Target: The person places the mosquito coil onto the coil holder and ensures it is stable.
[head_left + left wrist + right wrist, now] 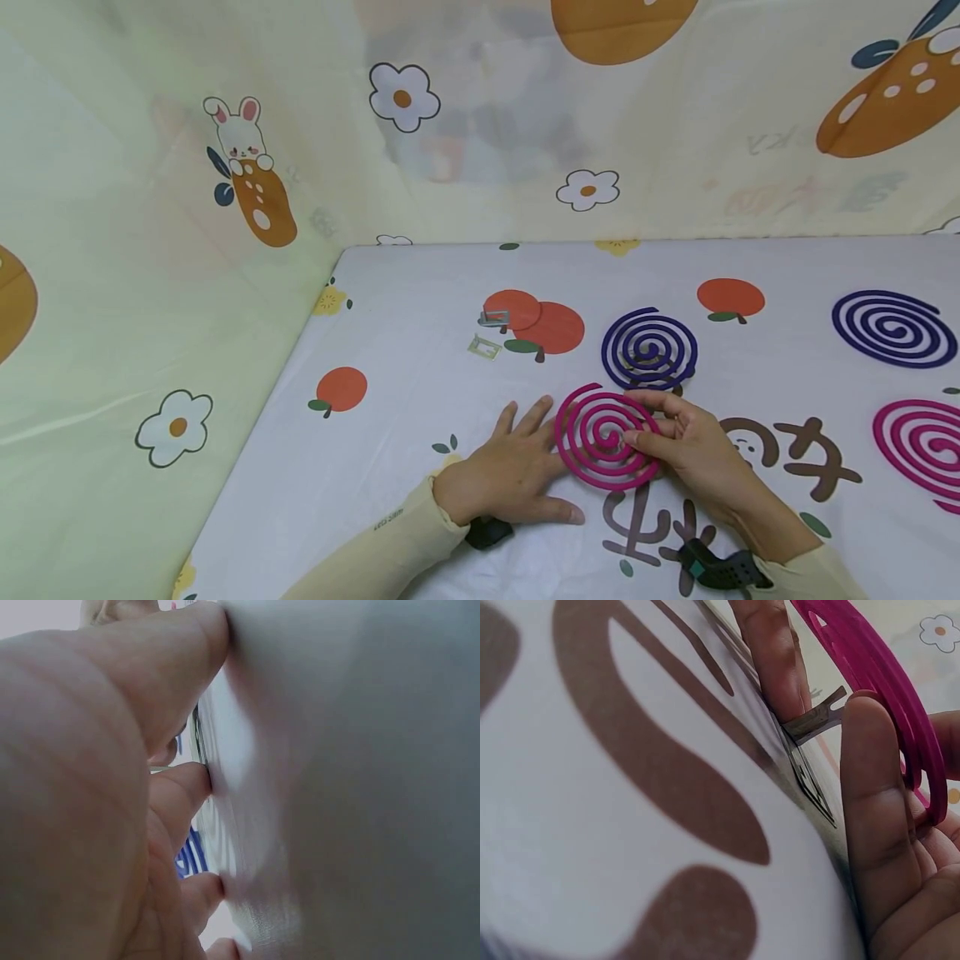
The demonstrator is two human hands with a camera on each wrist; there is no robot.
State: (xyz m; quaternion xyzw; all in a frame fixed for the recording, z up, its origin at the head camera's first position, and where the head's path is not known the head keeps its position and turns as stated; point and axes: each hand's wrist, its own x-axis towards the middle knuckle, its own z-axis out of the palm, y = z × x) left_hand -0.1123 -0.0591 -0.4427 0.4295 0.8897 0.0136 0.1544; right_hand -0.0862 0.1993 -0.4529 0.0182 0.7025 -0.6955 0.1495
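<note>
Pinching the pink coil (611,442) with my right hand (703,450), left hand (513,475) spread loosely, I had it lifted beside the metal stand (817,722), its placing seemingly unfinished

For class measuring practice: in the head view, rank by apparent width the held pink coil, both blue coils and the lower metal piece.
Widest first:
Right blue coil
Held pink coil, perhaps enlarged by nearness to the camera
Middle blue coil
Lower metal piece
</note>
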